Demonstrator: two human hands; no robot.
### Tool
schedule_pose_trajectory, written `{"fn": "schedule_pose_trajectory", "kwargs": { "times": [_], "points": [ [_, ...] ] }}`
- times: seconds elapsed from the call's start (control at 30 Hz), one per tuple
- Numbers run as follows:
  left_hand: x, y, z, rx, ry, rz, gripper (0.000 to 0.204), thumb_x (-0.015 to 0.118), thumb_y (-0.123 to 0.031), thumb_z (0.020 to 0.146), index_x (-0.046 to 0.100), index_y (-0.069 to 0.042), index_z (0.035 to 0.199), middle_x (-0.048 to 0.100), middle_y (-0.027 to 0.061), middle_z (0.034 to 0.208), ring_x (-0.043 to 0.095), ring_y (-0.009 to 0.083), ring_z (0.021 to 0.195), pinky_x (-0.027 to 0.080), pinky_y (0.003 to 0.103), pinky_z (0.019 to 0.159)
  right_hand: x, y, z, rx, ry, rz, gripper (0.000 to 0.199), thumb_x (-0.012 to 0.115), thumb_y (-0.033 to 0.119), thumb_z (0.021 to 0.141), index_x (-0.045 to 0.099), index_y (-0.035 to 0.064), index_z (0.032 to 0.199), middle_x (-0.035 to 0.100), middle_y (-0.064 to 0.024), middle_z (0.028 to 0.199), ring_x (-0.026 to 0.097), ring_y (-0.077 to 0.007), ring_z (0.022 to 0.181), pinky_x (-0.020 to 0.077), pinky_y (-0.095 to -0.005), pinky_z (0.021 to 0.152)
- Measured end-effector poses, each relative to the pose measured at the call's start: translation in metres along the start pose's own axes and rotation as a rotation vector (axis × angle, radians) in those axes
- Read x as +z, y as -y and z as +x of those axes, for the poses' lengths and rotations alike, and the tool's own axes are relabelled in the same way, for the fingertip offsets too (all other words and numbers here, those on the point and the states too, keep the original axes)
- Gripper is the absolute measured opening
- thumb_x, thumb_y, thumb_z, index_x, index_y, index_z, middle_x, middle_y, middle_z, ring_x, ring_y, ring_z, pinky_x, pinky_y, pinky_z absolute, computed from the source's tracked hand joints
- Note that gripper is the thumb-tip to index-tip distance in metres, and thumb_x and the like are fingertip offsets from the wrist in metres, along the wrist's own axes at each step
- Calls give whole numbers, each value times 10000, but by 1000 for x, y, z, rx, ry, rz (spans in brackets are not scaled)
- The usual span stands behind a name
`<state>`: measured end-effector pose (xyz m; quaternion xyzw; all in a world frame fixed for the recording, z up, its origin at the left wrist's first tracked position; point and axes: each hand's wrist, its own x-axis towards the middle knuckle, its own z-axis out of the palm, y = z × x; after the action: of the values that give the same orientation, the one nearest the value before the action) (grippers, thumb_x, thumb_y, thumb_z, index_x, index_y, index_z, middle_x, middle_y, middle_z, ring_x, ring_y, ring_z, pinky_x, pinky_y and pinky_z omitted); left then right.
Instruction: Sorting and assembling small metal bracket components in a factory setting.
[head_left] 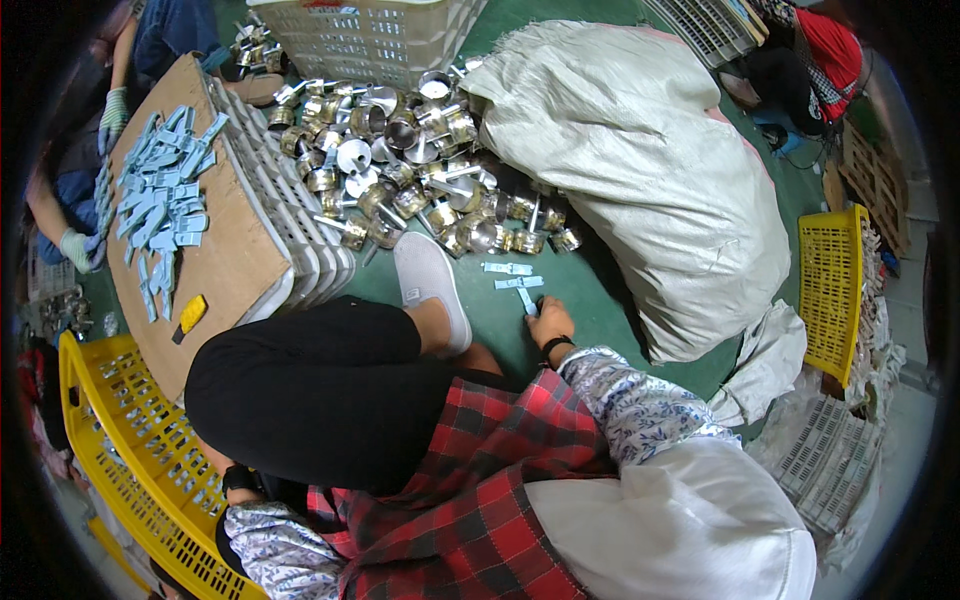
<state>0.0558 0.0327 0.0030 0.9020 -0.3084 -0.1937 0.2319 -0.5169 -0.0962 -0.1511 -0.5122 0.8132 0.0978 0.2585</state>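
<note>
Low on the green floor, my right hand (550, 322) is closed, its fingertips at the lower end of a small light blue plastic piece (526, 299). Just above it lie two similar flat blue pieces, an upper strip (507, 268) and a lower strip (519, 283). My left hand (214, 457) is mostly hidden under my bent leg, beside a yellow crate (130, 440); a black watch shows on its wrist, but its fingers do not show.
Metal cups with stems (400, 150) are heaped ahead. A bulging white woven sack (640, 170) stands right of them. On the left, cardboard (235, 250) over stacked crates carries a blue-piece pile (165, 190) and a yellow-handled cutter (190, 317). Another person's gloved hands (80, 248) are beyond it.
</note>
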Motion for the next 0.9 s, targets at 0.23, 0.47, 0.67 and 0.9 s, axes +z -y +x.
{"fn": "schedule_pose_trajectory", "kwargs": {
  "times": [0.23,0.47,0.67,0.9],
  "points": [
    [3,-6,4,11,-81,-222,408,343,-337,922,494,-28,1141,559,100,1081,538,220,956,410,300,827,2,-13,7,13,69,42,340,632,238,720,542,61,996,586,-182,964,566,-335,900,450,-404,777],
    [3,0,3,-163,74,-467,428,315,-357,937,502,-24,1132,561,104,1067,546,203,928,421,287,807,-13,-40,1,-239,274,104,325,546,176,751,524,23,1036,597,-219,915,556,-388,884,436,-436,769],
    [5,-23,-3,-192,-12,-617,472,333,-359,937,500,34,1138,556,114,1088,541,195,946,417,279,845,-47,-27,22,-751,-69,-121,221,577,112,655,508,68,860,524,-161,825,517,-332,811,403,-434,700],
    [1,28,14,-11,-163,-174,458,329,-302,927,477,46,1187,497,156,1214,432,244,1156,280,313,996,-39,46,62,-848,-107,-475,253,467,105,770,512,54,1015,554,-105,781,546,-268,777,409,-387,704]
  ]
}}
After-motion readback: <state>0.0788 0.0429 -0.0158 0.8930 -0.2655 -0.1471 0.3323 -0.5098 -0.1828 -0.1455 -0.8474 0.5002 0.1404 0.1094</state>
